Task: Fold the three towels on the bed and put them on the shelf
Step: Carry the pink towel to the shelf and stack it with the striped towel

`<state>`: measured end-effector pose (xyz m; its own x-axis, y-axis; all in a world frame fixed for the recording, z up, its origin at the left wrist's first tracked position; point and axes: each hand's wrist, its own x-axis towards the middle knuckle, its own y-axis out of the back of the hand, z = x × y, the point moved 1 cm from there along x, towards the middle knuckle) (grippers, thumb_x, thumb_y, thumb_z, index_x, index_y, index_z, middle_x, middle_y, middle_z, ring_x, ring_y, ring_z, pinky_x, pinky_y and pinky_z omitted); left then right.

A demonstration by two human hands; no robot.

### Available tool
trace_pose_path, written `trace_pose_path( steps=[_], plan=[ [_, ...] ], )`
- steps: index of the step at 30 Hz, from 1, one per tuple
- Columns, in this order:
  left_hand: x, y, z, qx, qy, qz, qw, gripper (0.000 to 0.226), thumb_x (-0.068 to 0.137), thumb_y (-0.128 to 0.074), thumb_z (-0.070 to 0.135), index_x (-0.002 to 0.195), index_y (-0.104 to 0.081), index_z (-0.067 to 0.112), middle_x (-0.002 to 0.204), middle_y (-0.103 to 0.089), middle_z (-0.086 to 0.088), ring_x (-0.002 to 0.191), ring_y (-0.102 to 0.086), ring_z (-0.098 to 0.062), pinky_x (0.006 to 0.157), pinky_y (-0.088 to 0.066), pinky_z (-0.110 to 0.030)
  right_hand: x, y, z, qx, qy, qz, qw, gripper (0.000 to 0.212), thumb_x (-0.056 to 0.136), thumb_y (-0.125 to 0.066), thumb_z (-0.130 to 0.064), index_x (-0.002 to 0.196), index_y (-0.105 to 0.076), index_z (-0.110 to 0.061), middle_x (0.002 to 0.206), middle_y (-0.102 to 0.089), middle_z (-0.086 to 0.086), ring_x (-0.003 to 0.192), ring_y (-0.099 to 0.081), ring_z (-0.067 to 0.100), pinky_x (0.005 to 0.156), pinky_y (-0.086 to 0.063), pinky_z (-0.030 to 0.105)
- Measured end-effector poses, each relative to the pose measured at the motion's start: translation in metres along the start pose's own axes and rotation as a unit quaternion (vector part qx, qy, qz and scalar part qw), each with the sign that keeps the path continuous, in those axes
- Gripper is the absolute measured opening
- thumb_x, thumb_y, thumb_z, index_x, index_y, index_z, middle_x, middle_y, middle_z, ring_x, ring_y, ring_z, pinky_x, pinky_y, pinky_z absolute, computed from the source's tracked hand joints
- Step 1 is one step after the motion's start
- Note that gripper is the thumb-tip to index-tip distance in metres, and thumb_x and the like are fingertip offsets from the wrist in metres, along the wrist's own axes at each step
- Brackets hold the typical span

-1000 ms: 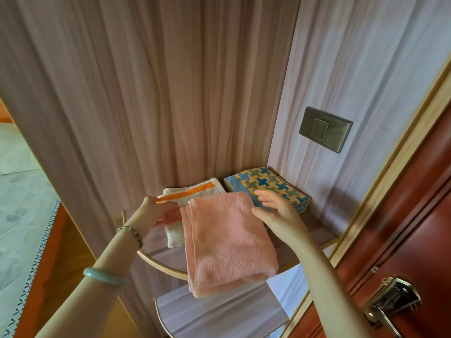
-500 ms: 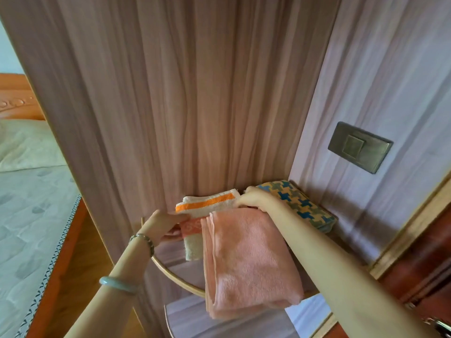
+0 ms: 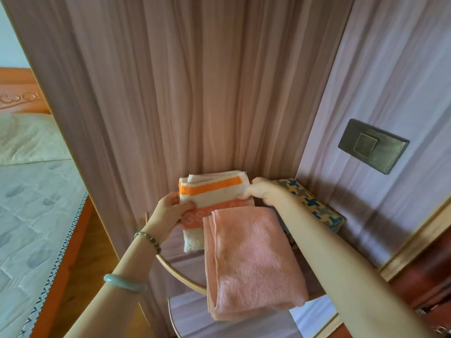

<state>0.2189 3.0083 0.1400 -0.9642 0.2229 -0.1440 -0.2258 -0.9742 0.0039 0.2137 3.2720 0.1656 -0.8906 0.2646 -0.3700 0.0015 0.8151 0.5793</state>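
Striped towel on the shelf: left hand and right hand pinch its ends, the right having left the pink towel; placement seems nearly complete.

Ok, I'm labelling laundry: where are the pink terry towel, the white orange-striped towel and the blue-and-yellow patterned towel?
Pink terry towel (image 3: pixel 251 262): head view, top face centre.
White orange-striped towel (image 3: pixel 212 189): head view, orange stripe.
Blue-and-yellow patterned towel (image 3: pixel 316 203): head view, top face.
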Motion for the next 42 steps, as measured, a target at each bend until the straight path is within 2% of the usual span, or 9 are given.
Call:
trace_pose_path(
  steps=[7, 11, 19, 25, 29, 32, 34, 39, 42],
  plan=[
    [-0.01, 0.001, 0.053, 0.006, -0.183, -0.024, 0.983, 0.049, 0.076, -0.073, 0.008, 0.118, -0.052, -0.005, 0.115, -0.067, -0.021, 0.102, -0.066, -0.026, 0.086, -0.057, -0.039, -0.06, 0.032, -0.049, 0.157, 0.18, 0.078, 0.968, 0.041, 0.072, -0.08, -0.005, 0.11, -0.066, -0.014, 0.108, -0.069, 0.006, 0.103, -0.065, 0.022, 0.095, -0.051, 0.036],
    [-0.016, 0.001, 0.089, -0.009, -0.212, -0.029, 0.977, 0.042, 0.084, -0.07, 0.007, 0.123, -0.054, 0.004, 0.114, -0.069, -0.014, 0.101, -0.069, -0.025, 0.078, -0.058, -0.032, -0.085, 0.053, -0.067, 0.189, 0.24, 0.093, 0.948, 0.044, 0.073, -0.079, -0.012, 0.113, -0.062, -0.006, 0.109, -0.069, 0.008, 0.093, -0.068, 0.019, 0.087, -0.055, 0.031],
    [-0.064, -0.02, 0.11, -0.062, -0.115, -0.093, 0.987, 0.044, 0.086, -0.068, 0.019, 0.124, -0.052, 0.003, 0.109, -0.07, -0.013, 0.087, -0.072, -0.021, 0.069, -0.059, -0.032, -0.146, 0.076, -0.042, 0.108, 0.194, 0.077, 0.972, 0.065, 0.061, -0.08, -0.05, 0.11, -0.064, -0.009, 0.1, -0.074, 0.005, 0.093, -0.071, 0.021, 0.091, -0.054, 0.046],
    [-0.087, -0.03, 0.069, -0.057, -0.01, -0.118, 0.991, 0.035, 0.089, -0.063, 0.017, 0.115, -0.056, -0.004, 0.094, -0.069, -0.016, 0.077, -0.07, -0.023, 0.062, -0.06, -0.031, -0.156, 0.054, 0.013, 0.065, 0.098, 0.05, 0.992, 0.036, 0.075, -0.077, -0.04, 0.094, -0.069, -0.011, 0.086, -0.075, 0.002, 0.073, -0.072, 0.011, 0.075, -0.058, 0.03],
    [-0.094, -0.032, 0.031, -0.056, 0.047, -0.112, 0.991, 0.027, 0.091, -0.061, 0.015, 0.109, -0.059, -0.005, 0.09, -0.07, -0.019, 0.075, -0.069, -0.025, 0.065, -0.061, -0.035, -0.148, 0.03, 0.043, 0.037, 0.067, 0.059, 0.995, 0.061, 0.058, -0.08, -0.062, 0.089, -0.071, -0.01, 0.09, -0.074, 0.005, 0.082, -0.07, 0.016, 0.081, -0.056, 0.033],
    [-0.096, -0.035, 0.005, -0.06, 0.081, -0.111, 0.989, 0.044, 0.087, -0.065, 0.016, 0.121, -0.051, -0.008, 0.103, -0.07, -0.026, 0.089, -0.069, -0.033, 0.069, -0.061, -0.035, -0.145, 0.018, 0.065, 0.074, 0.055, 0.069, 0.993, 0.02, 0.075, -0.079, -0.037, 0.076, -0.069, -0.019, 0.076, -0.07, -0.007, 0.07, -0.066, 0.006, 0.063, -0.051, 0.018],
    [-0.097, -0.037, -0.007, -0.044, 0.086, -0.092, 0.991, 0.052, 0.085, -0.069, 0.018, 0.124, -0.047, -0.008, 0.109, -0.067, -0.027, 0.092, -0.068, -0.035, 0.071, -0.061, -0.036, -0.147, 0.012, 0.073, 0.059, 0.039, 0.067, 0.995, 0.02, 0.074, -0.078, -0.041, 0.076, -0.07, -0.023, 0.082, -0.072, -0.008, 0.08, -0.068, 0.01, 0.075, -0.051, 0.024],
    [-0.103, -0.031, 0.002, 0.234, -0.216, 0.044, 0.947, 0.076, 0.084, -0.063, 0.052, 0.141, -0.033, 0.012, 0.141, -0.036, 0.0, 0.127, -0.043, -0.017, 0.106, -0.037, -0.034, -0.17, 0.014, 0.053, -0.052, 0.174, 0.17, 0.969, 0.06, 0.085, -0.063, -0.047, 0.137, -0.046, -0.022, 0.14, -0.045, -0.005, 0.13, -0.04, 0.01, 0.104, -0.033, 0.027],
    [-0.113, -0.046, 0.019, 0.356, -0.313, -0.1, 0.875, 0.091, 0.076, -0.025, 0.084, 0.147, -0.031, 0.028, 0.152, -0.023, 0.013, 0.144, -0.01, -0.004, 0.117, -0.004, -0.029, -0.188, 0.004, 0.031, -0.148, 0.272, 0.087, 0.947, 0.054, 0.093, -0.054, -0.043, 0.143, -0.038, -0.031, 0.155, -0.025, -0.01, 0.142, -0.013, 0.002, 0.117, -0.013, 0.03]
  ],
)
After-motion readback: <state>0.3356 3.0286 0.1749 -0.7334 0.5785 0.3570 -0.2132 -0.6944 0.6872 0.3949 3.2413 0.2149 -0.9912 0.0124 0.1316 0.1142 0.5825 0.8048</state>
